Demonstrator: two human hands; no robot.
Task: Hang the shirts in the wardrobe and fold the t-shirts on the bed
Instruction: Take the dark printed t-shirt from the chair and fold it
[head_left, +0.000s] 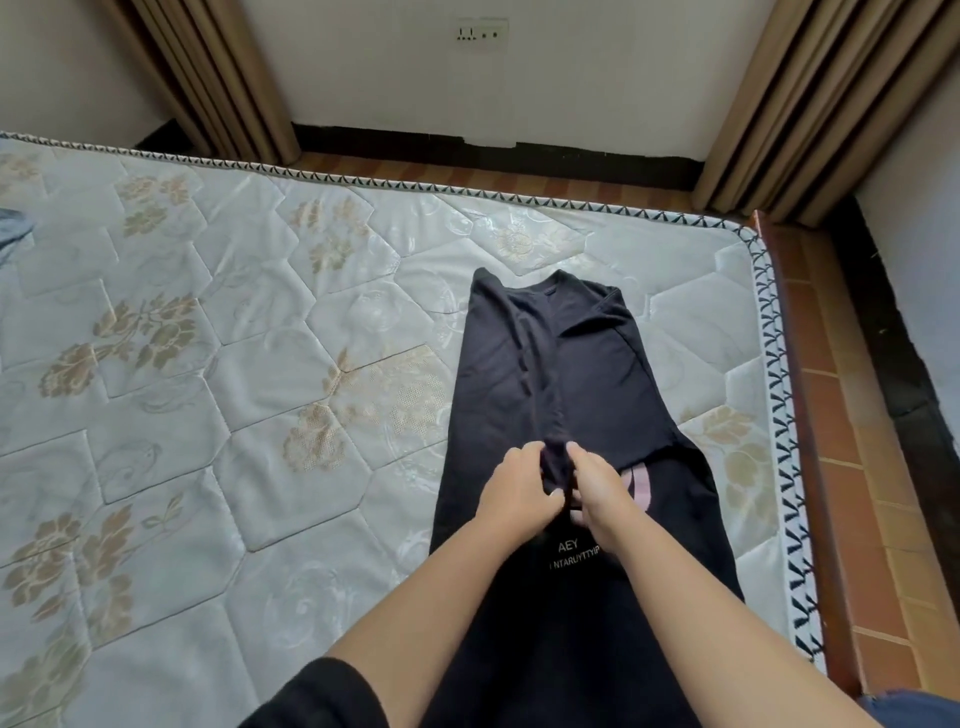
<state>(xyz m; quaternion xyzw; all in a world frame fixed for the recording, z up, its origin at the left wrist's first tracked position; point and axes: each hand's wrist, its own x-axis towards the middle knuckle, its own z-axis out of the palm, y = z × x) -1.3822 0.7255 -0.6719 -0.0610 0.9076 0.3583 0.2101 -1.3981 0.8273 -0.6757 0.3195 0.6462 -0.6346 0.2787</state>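
Note:
A black t-shirt (550, 364) lies lengthwise on the mattress (234, 338), collar toward the far edge, both sides folded in over the middle. Pink print and white lettering show near its lower part. My left hand (514, 491) and my right hand (597, 488) sit close together at the shirt's centre line. Each pinches a bunch of the black cloth where the folded-in flaps meet. The shirt's bottom end is hidden under my forearms.
A grey-blue garment (13, 231) peeks in at the mattress's left edge. The wooden bed frame (800, 415) and tiled floor (857, 467) run along the right side. Brown curtains (810, 104) hang at the back corners, with a wall socket (480, 34) between them.

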